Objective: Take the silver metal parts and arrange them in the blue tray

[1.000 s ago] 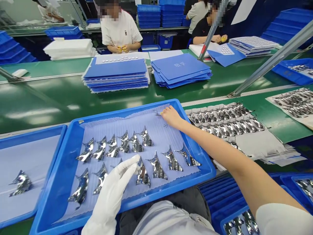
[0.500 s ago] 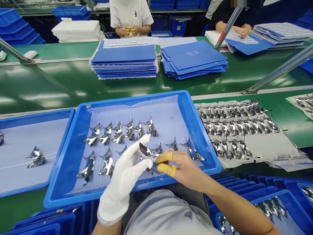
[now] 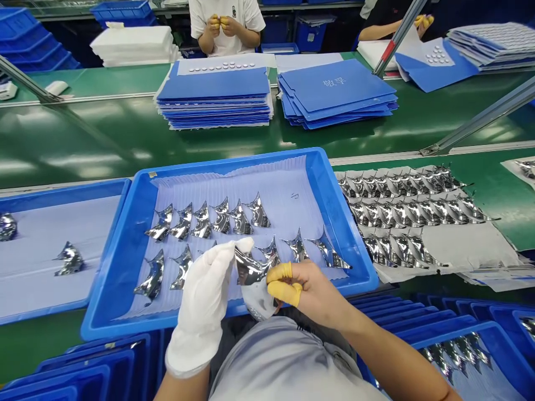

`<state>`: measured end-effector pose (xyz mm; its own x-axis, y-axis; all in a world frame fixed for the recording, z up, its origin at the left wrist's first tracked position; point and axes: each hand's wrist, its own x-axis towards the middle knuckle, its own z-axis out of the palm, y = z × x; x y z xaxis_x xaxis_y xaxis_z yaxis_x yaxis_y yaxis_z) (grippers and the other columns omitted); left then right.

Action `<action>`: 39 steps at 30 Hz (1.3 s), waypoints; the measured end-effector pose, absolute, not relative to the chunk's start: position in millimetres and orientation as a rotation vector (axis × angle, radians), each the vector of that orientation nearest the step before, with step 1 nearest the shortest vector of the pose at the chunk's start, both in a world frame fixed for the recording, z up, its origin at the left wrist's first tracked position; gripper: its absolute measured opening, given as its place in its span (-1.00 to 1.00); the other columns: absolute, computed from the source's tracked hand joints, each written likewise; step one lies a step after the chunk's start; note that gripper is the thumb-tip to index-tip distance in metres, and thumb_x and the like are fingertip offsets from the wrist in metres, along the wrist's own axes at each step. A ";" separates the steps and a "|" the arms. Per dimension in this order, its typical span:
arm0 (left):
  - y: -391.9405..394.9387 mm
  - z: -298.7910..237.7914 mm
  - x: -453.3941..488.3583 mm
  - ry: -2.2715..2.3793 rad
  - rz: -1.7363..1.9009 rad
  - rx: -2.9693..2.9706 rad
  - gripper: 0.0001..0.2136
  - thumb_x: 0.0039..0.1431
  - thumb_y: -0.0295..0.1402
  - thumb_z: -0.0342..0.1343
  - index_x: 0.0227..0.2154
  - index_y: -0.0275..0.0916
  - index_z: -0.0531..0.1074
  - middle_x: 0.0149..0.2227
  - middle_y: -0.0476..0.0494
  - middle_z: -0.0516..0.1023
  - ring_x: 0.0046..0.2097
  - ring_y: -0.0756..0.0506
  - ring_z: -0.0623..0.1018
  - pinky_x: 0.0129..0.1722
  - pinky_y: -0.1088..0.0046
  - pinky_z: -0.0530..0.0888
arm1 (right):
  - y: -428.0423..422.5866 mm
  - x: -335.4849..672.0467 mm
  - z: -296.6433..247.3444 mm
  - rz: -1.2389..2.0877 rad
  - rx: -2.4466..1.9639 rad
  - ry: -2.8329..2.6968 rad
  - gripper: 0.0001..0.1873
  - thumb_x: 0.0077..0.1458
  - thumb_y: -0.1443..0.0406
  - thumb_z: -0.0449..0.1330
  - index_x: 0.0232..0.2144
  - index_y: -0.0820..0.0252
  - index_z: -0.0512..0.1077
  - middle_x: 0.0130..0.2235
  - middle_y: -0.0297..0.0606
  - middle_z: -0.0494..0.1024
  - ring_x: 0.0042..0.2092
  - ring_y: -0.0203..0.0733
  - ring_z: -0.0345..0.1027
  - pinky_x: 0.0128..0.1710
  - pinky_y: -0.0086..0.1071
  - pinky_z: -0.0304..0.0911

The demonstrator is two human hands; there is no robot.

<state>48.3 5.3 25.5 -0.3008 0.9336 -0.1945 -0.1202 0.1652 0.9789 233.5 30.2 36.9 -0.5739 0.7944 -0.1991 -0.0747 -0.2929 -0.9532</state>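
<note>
Silver foil piece (image 3: 251, 273), creased and mirror-bright, is up off the tray, over the near rim, between my two hands. My right hand (image 3: 311, 289) is almost closed, thumb and forefinger in yellow finger cots (image 3: 279, 285) pinching the foil's right side. My left hand (image 3: 200, 301) wears a white glove, fingers straight and together against the foil's left edge. Whether it really grips, I can't tell. A light pinch looks best here: the foil seems thin and easy to dent, so edges only, no squeezing the shiny face. Below is the blue plastic tray (image 3: 234, 157) with a lilac liner (image 3: 296, 209) and two rough rows of foil pieces (image 3: 209, 220); the nearest lie right under my hands, so they're what's in the way. To the right, more foil pieces (image 3: 401, 214) sit in rows on grey sheets on the green bench (image 3: 83, 139). Further off: stacked blue folders (image 3: 213, 100), a co-worker (image 3: 223, 28).
</note>
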 end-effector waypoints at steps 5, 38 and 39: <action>5.0 27.8 44.0 1.424 1.249 0.846 -0.71 0.17 -0.12 0.21 -0.14 -0.14 0.62 -0.07 -0.16 0.65 0.07 -0.24 0.55 0.07 0.20 0.52 | 32.5 231.5 35.0 2.133 -0.944 -0.985 -0.85 -0.02 0.25 0.30 -0.52 0.21 0.45 -0.55 -0.45 0.38 -0.54 -0.36 0.32 -0.53 -0.46 0.37; 5.5 46.0 59.8 1.426 1.216 0.785 -0.59 0.18 -0.12 0.21 0.02 -0.22 0.55 -0.09 -0.20 0.64 -0.08 -0.20 0.60 -0.13 0.36 0.55 | 27.6 227.0 29.3 2.123 -0.810 -0.871 -0.71 0.03 0.15 0.35 -0.51 0.20 0.39 -0.56 -0.45 0.39 -0.53 -0.37 0.29 -0.53 -0.46 0.33; 5.3 44.9 58.8 1.410 1.216 0.795 -0.60 0.17 -0.13 0.22 0.01 -0.21 0.56 -0.06 -0.20 0.63 -0.04 -0.20 0.58 -0.08 0.37 0.53 | 27.8 227.5 28.6 2.128 -0.802 -0.861 -0.71 0.04 0.16 0.34 -0.51 0.20 0.39 -0.57 -0.45 0.39 -0.54 -0.36 0.30 -0.53 -0.46 0.31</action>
